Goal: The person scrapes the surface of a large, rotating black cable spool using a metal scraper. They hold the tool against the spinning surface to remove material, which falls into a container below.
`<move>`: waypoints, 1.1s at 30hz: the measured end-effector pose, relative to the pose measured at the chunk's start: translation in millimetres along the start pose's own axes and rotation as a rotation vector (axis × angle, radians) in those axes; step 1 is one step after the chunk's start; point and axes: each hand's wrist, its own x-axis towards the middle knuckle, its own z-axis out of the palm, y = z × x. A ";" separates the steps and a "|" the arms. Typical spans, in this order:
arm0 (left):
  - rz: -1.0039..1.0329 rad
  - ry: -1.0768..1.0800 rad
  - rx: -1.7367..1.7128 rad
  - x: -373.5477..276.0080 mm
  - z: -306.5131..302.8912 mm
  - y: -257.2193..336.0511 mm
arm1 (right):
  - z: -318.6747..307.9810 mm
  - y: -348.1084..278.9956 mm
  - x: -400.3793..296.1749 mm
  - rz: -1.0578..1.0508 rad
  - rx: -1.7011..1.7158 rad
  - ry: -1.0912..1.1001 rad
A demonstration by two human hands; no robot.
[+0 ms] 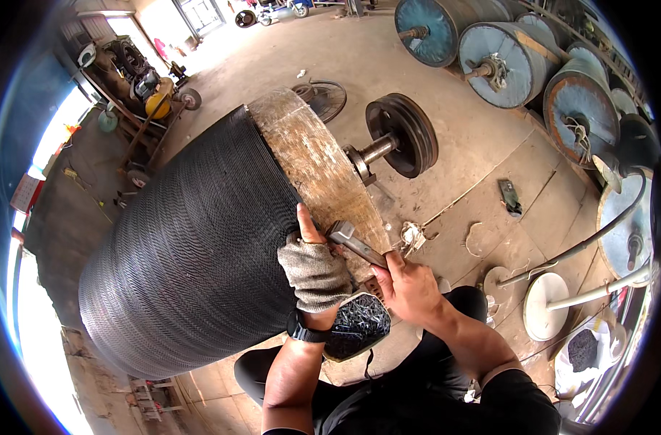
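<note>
A large roller (200, 239) lies before me, its curved side covered in dense dark metal rows, with a worn wooden end band (319, 168). My left hand (314, 266) wears a grey fingerless knit glove and rests at the seam between the dark covering and the wood. Its index finger is extended along that edge; the other fingertips are mostly hidden, so I cannot tell whether they hold anything. My right hand (414, 285) grips the handle of a hammer (357, 244). The hammer head is close beside my left thumb, over the wooden band.
Below my hands stands a container of small metal pins (363, 321). A shaft with a grooved pulley (401, 136) juts from the roller's end. More drums (510, 65) line the right side, near a lamp stand base (545, 307) and a white sack (583, 353). A wheeled machine (156, 98) stands upper left.
</note>
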 end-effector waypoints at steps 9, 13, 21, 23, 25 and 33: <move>0.121 0.042 0.010 -8.8 -23.4 2.9 | 9.0 3.6 -0.4 -0.015 0.053 0.095; 0.252 -0.161 0.183 -68.6 -37.1 -2.4 | 20.8 -0.3 -11.3 0.048 0.009 0.041; 0.376 -0.522 -0.067 -198.4 24.0 -34.6 | 30.7 -1.5 -17.3 0.053 0.173 0.178; 0.305 -0.702 0.069 -202.4 22.7 -35.2 | 46.7 10.2 -16.2 0.121 0.019 -0.047; 0.294 -0.749 0.110 -202.3 29.3 -35.8 | 32.0 1.1 -7.3 0.052 0.094 -0.020; 0.764 -0.199 0.821 -191.1 7.9 -20.3 | 48.1 15.8 -15.7 0.156 -0.005 -0.057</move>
